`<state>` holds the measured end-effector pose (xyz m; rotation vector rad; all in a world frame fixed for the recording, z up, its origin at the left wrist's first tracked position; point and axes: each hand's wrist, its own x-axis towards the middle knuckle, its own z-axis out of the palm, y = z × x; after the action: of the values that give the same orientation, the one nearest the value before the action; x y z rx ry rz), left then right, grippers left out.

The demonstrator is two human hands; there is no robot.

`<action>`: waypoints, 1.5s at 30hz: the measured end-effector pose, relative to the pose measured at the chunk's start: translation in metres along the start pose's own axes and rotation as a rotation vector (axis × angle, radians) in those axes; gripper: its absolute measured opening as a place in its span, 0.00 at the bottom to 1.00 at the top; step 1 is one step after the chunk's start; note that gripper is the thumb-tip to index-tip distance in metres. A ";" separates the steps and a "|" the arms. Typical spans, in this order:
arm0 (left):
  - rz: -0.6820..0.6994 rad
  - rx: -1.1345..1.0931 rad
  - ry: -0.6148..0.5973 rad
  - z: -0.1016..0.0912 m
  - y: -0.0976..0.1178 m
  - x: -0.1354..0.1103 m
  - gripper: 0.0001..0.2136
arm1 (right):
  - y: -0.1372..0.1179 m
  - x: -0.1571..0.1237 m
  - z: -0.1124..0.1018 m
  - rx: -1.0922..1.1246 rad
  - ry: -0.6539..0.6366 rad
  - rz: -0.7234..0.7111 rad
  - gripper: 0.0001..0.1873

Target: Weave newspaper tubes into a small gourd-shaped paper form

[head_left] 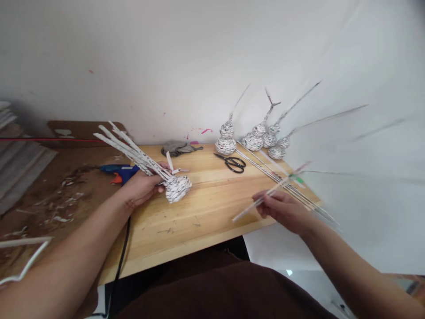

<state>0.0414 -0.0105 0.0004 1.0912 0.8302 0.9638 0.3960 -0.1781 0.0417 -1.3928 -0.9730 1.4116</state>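
In my left hand point(146, 186) is a half-round woven paper piece point(178, 188), its bundle of rolled-paper sticks point(128, 148) pointing up and left through my closed fingers. Short paper ends jut out just above the weave. My right hand point(280, 207) pinches a thin rolled-paper stick point(252, 207) over the table's right front edge. Motion blurs that stick, and its far end crosses other long sticks. Right of my left fingers, bare wood separates the two hands.
Black-handled scissors point(234, 163) lie mid-table. Several woven paper gourds point(226, 141) with long stems stand by the wall. Loose paper sticks point(265, 168) overhang the table's right edge. A grey cloth point(179, 147) and a blue glue gun point(128, 172) with a black cord point(124, 252) are at left.
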 end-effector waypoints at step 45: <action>-0.209 0.058 0.097 0.002 0.001 0.002 0.14 | -0.019 0.103 0.112 -0.259 0.059 -1.068 0.13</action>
<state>0.0435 -0.0089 0.0013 0.9904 1.0361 0.8259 0.2899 -0.0679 0.0367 -0.8110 -1.5641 0.4477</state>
